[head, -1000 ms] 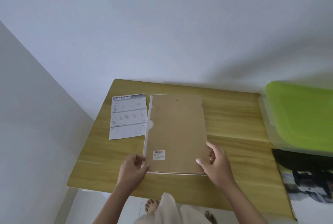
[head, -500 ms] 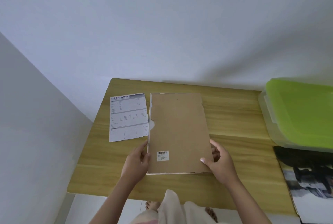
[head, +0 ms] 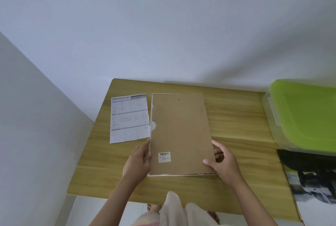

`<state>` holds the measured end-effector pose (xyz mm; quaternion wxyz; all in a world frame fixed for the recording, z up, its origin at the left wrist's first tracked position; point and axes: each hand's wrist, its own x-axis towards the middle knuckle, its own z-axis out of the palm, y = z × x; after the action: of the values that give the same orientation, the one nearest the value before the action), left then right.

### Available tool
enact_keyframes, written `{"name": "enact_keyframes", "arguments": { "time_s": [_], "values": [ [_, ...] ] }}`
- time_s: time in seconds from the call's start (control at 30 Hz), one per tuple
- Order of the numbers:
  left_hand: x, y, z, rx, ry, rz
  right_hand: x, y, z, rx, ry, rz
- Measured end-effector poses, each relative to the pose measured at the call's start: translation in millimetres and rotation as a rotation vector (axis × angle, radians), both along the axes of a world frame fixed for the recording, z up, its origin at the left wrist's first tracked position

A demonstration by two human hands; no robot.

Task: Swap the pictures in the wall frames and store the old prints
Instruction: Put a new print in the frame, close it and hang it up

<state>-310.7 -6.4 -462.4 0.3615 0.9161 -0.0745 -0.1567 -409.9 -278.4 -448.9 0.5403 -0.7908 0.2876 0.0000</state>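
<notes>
Against the left wall the room is bare and pale, and the wooden table (head: pixel 236 125) stands pushed into the corner. Furthest left on it lies a printed specification sheet (head: pixel 129 118), flat, just beside the frame. The frame (head: pixel 180 133) lies face down in the middle of the table, its brown backing board up with a barcode sticker (head: pixel 164 157) near the front edge.

A second ago the left hand (head: pixel 139 162) sat at the frame's near left corner; it has since slid up along the left edge, fingers now pressed against that side. The right hand (head: pixel 222 164) has stayed at the right edge, thumb on top of the board and fingers curled under it. Both hands therefore grasp the frame by its sides, and the frame has been nudged slightly away and straightened. That reads as squaring the frame up before the backing is worked loose (the white chipped spots on its left edge may be where it lifts), so the swap is still early.

To the right sits a clear storage box with a green lid (head: pixel 305 113), shut, likely the home for old prints. In front of it, a dark print (head: pixel 312 176) lies at the table's right edge.
</notes>
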Motion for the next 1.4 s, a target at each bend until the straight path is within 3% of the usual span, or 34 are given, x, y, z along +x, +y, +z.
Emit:
{"name": "enact_keyframes", "arguments": {
  "time_s": [0.27, 0.53, 0.8, 1.03, 1.4],
  "values": [
    [0.5, 2.2, -3.6, 0.005, -0.007, 0.008, 0.4, 0.9, 4.2, 0.081, -0.026, -0.03],
    [11.6, -1.0, 2.1, 0.012, -0.026, -0.03, 2.7, -2.0, 8.0, 0.293, -0.105, -0.178],
    [41.0, -17.9, 12.6, 0.203, 0.027, -0.158, 0.8, -10.7, 5.0, 0.345, -0.098, -0.213],
    [38.2, -17.7, 8.8, 0.039, 0.031, -0.1, 1.2, -3.6, 4.5, 0.279, -0.084, -0.142],
    [36.8, -13.8, 5.0, -0.059, 0.006, -0.069, 3.5, -7.9, -4.1, 0.086, -0.034, -0.041]
  ]
}}
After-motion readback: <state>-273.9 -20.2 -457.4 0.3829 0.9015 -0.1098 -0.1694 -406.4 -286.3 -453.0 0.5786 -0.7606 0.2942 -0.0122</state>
